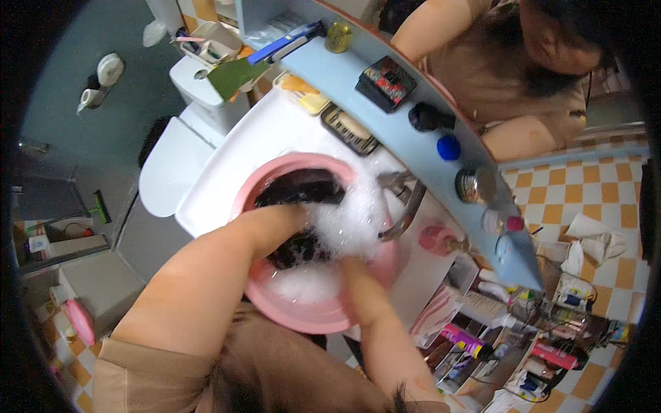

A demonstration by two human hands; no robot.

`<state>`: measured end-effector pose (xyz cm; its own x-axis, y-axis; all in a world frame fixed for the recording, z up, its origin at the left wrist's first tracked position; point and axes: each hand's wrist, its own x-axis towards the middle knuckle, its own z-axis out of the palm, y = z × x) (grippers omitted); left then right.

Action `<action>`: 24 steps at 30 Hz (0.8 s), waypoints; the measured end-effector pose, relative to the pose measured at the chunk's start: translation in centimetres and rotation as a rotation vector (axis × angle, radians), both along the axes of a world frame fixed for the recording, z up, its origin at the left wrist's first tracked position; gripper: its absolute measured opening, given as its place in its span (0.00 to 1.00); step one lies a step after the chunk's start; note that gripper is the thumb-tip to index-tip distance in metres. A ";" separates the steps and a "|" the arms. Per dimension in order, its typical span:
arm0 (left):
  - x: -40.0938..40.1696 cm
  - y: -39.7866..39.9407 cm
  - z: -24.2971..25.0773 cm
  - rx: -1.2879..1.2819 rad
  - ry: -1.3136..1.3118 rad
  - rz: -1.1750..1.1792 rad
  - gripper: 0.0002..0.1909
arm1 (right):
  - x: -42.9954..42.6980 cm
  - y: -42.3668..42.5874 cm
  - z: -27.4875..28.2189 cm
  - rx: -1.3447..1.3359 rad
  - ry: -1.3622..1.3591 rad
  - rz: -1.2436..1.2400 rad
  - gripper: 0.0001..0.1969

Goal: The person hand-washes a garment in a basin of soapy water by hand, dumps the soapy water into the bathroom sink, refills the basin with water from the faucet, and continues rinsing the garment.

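A pink plastic basin (289, 160) stands on the white washbasin counter (222, 165), holding dark wet fabric (299, 188), water and white foam (356, 217). My left hand (292, 219) reaches into the basin over the dark fabric, its fingers lost in the suds. Closer to the basin's near right side, my right hand (355, 268) also dips into foam, blurred and mostly covered. Whether either hand grips the fabric cannot be seen. A metal faucet (410, 206) curves over the basin's right side.
Behind the faucet runs a light-blue shelf (330, 69) with jars and boxes below a mirror. A soap dish (351, 129) sits at the counter's back. Left stands a white toilet (175, 165); at right, crowded drawers (465, 356) hold bottles, near a pink soap holder (436, 240).
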<state>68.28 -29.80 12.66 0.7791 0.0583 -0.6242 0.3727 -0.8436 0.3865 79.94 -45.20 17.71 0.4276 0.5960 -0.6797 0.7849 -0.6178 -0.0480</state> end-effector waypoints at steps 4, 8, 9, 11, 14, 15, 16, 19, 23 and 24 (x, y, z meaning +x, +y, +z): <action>1.1 -1.1 10.8 -0.008 -0.118 -0.017 0.16 | 1.8 1.4 2.6 0.158 0.013 -0.150 0.29; -2.9 -3.5 18.4 -0.544 -0.286 0.604 0.19 | 5.2 -2.3 3.9 0.673 0.327 -0.724 0.30; -3.1 -4.2 18.8 -0.809 -0.016 0.743 0.23 | 6.2 -3.9 2.4 0.811 0.434 -0.877 0.28; -5.2 -4.5 18.0 -1.270 0.424 1.007 0.53 | 1.8 -2.3 10.0 1.069 0.746 -1.217 0.24; -3.4 -5.1 16.9 -1.683 0.365 1.159 0.60 | -1.4 -2.7 13.8 1.221 0.822 -1.196 0.24; -2.2 -5.0 17.2 -1.775 0.330 1.256 0.56 | -3.4 -2.6 16.0 1.311 0.872 -1.192 0.26; -1.5 -4.6 16.1 -1.876 0.282 1.276 0.51 | -5.4 -2.4 17.4 1.329 0.801 -1.205 0.26; 1.3 -3.7 10.6 -1.972 0.013 1.498 0.38 | -10.4 -1.7 17.6 1.285 0.341 -0.877 0.25; 0.2 -4.8 5.5 -2.286 -0.260 1.023 0.27 | -12.8 0.1 18.0 1.355 -0.048 -0.423 0.22; 0.1 -4.7 5.3 -2.311 -0.265 0.937 0.27 | -11.7 1.0 17.2 1.307 -0.054 -0.510 0.21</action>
